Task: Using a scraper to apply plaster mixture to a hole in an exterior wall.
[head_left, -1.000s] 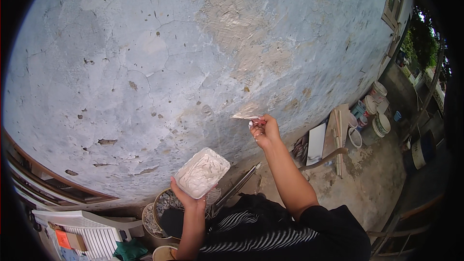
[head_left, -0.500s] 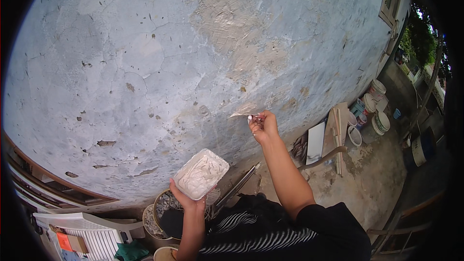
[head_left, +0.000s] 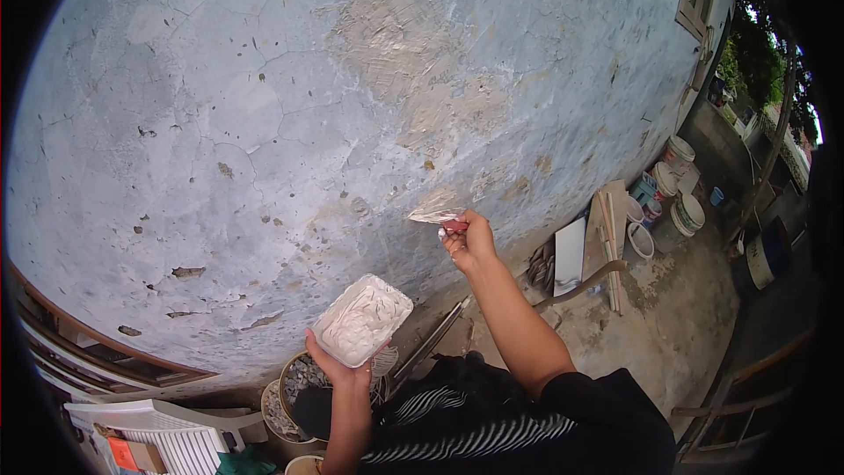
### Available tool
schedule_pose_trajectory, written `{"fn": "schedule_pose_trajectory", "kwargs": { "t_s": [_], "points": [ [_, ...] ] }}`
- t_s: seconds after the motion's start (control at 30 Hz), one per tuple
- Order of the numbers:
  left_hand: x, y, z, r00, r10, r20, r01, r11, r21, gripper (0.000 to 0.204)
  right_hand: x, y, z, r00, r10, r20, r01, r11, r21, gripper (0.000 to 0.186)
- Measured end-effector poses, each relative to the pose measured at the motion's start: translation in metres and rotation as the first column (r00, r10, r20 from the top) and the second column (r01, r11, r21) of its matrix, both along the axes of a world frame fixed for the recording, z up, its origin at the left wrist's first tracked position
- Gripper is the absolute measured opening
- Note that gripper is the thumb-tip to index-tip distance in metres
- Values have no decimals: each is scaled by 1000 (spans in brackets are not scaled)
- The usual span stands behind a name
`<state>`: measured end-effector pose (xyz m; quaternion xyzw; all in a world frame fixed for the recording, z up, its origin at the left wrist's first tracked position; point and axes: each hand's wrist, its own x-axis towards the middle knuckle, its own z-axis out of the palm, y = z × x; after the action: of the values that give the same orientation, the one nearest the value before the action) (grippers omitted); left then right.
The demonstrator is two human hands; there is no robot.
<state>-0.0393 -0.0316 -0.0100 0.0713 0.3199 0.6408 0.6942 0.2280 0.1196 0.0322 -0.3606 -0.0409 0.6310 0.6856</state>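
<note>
Right hand (head_left: 470, 242): fingers closed round the red handle of a putty knife (head_left: 437, 216); blade laid against the wall (head_left: 264, 123), just below a patch (head_left: 413, 62) of pale filler.
Left hand (head_left: 338, 368): palm up, fingers curled under a tray (head_left: 362, 319) of white putty, held tilted, well apart from the knife.
Wall: blue-grey, cracked, pitted.
Ground at right: buckets (head_left: 681, 189) and boards (head_left: 607, 233) beside the wall's foot.
Lower left: a white plastic chair (head_left: 167, 431), a bucket of gravel (head_left: 299, 383) near it.
</note>
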Motion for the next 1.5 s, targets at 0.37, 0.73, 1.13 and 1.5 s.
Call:
{"fn": "schedule_pose_trajectory", "kwargs": {
  "t_s": [0.37,0.73,1.13,1.5],
  "points": [
    [-5,-1,-2,999,36,13,-36,999,14,93,-4,6,14,995,38,89,-35,999,-41,8],
    [-5,3,-4,997,65,32,-65,998,20,94,-13,33,28,998,-27,59,28,1000,-9,6],
    [-9,0,-4,997,65,27,-66,998,10,93,-8,27,19,998,-40,38,39,999,16,5],
    [-11,-3,-4,997,70,14,-70,998,-7,94,3,-2,11,987,0,163,6,999,-37,11]
  ]
}}
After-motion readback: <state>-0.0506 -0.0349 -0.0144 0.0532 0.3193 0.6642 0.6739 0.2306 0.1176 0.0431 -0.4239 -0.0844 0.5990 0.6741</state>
